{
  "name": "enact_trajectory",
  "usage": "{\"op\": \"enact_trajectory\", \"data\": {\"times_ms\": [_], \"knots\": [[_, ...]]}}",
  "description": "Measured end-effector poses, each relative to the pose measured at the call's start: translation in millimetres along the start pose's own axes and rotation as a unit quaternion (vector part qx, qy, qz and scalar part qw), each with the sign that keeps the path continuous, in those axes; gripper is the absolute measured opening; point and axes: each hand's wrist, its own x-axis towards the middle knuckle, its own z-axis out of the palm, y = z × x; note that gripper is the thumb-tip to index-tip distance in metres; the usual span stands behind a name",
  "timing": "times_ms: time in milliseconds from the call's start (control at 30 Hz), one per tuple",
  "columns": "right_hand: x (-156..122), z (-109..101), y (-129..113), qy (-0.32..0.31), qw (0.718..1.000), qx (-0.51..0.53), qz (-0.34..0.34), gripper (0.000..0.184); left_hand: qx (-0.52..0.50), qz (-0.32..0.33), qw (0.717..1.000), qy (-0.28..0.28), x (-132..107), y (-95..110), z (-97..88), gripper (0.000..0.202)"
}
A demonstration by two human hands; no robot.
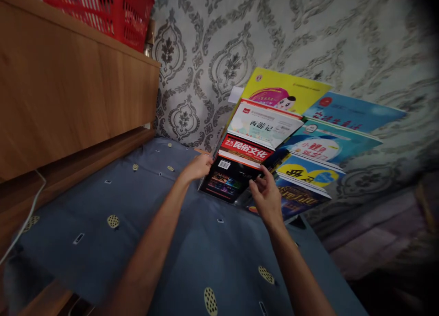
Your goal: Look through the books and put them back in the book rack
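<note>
A black book point(222, 181) with a barcode stands at the front of the left column of books, leaning back. My left hand point(199, 166) is closed at its upper left edge, the fingertips partly hidden. At its right edge my right hand point(265, 195) has its thumb and bent fingers against the book. Behind it rise a red book point(245, 150), a white book point(262, 126) and a yellow book point(288, 89). The right column holds a dark blue book point(298, 197), a yellow-and-blue book point(308, 169), a teal book point(329, 140) and a blue book point(356, 110).
The books stand on a dark blue patterned cloth point(144, 206) against a wallpapered wall point(222, 46). On the left is a wooden cabinet point(78, 87) with a red plastic basket point(116, 14) on top. A white cable point(36, 201) hangs below it.
</note>
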Motion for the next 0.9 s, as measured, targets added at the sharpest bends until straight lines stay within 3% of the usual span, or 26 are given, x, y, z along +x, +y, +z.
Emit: {"op": "enact_trajectory", "data": {"times_ms": [300,567,767,900], "knots": [[-1.8,2.8,-1.0,0.013,0.999,0.008,0.028,0.081,0.134,0.034,0.990,0.026,-7.4,14.0,-0.8,0.027],[-6.9,10.3,-6.2,0.039,0.999,-0.016,0.005,0.073,0.113,0.025,0.991,0.072,-4.4,8.0,8.8,0.024],[-5.8,11.1,-9.0,0.041,0.999,-0.019,0.014,0.070,0.037,0.003,0.985,0.166,-1.7,5.3,19.5,0.031],[-3.0,14.2,-4.1,0.063,0.998,-0.003,0.027,0.074,0.052,0.040,0.973,0.223,-3.3,14.3,26.0,0.026]]}}
